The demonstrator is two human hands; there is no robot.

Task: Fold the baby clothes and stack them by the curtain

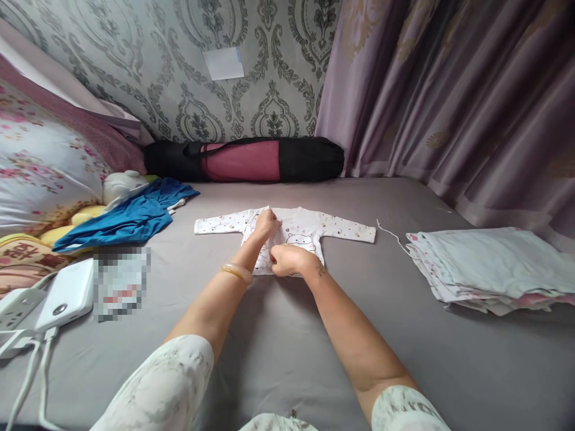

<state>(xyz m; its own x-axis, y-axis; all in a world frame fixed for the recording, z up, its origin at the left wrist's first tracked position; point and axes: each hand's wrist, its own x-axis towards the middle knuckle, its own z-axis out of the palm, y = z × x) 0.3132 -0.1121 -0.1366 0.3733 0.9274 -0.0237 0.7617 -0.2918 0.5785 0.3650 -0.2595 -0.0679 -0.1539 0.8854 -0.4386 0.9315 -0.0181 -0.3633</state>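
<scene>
Straightening or closing the front of the small white shirt (303,222) looked, as a judgement, to be the step in hand. The shirt lay front up on the gray sheet (449,359), straight ahead of the person, with its printed sleeves spread out to either side and a cartoon animal on its chest. The left hand (268,221), above a bangle (236,273) on the forearm, was curled nearly closed near the neckline, its fingertips seemingly pinching the cloth along the middle of the front. The right hand (294,259) lay lower and nearer the hem, its fingers folded in and apparently gripping the same middle line, though the back of the hand hid part of the cloth there. Neither hand was spread open. From this placing, the next move seemed to call for a light, even pull between the two grips, so that the front stayed flat and the sleeves were not dragged askew. A stack of folded cloth (498,263) sat well to the right, and a blue garment (130,209) lay loosely at the left.
</scene>
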